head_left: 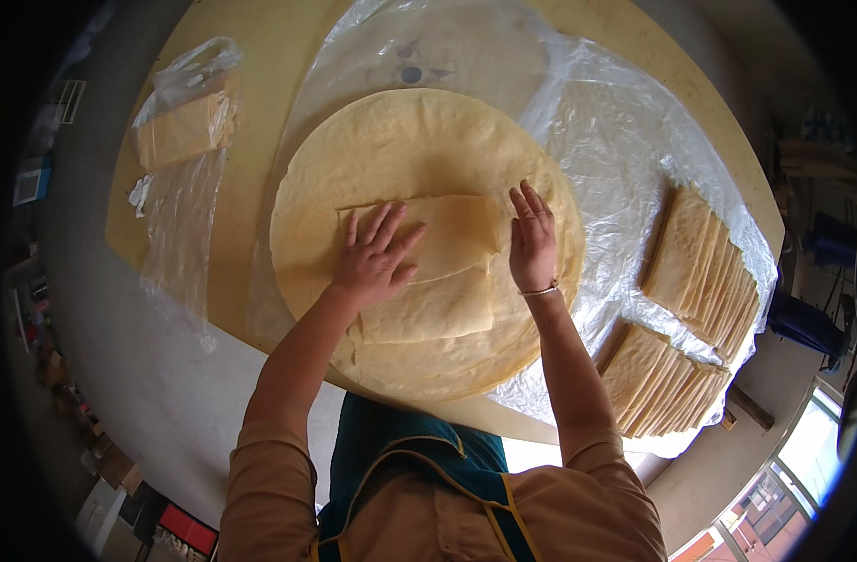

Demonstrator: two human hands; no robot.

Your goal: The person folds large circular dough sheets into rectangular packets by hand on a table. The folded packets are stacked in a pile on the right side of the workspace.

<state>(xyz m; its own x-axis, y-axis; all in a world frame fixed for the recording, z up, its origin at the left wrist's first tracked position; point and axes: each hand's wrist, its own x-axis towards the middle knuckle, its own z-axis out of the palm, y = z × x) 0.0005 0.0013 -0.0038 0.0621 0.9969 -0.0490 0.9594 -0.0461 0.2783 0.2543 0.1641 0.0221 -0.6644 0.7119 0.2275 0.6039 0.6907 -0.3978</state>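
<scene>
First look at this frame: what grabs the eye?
A big round stack of thin flatbreads fills the middle of the yellow table, lying on clear plastic sheet. The left hand presses flat on a folded piece atop it, while the right hand stands edge-on at the fold's right end. Two fanned rows of folded pieces sit at the right, and a bag of them lies far left.

round table (288,56), pale yellow top, edge bent by the lens; a clear plastic sheet (616,140) is spread over the middle and right part; a stack of large round flatbreads (400,140) is laid on the sheet, two rows of folded flatbreads (700,262) are set at its right; a small plastic bag of folded pieces (180,126) is placed far left
</scene>
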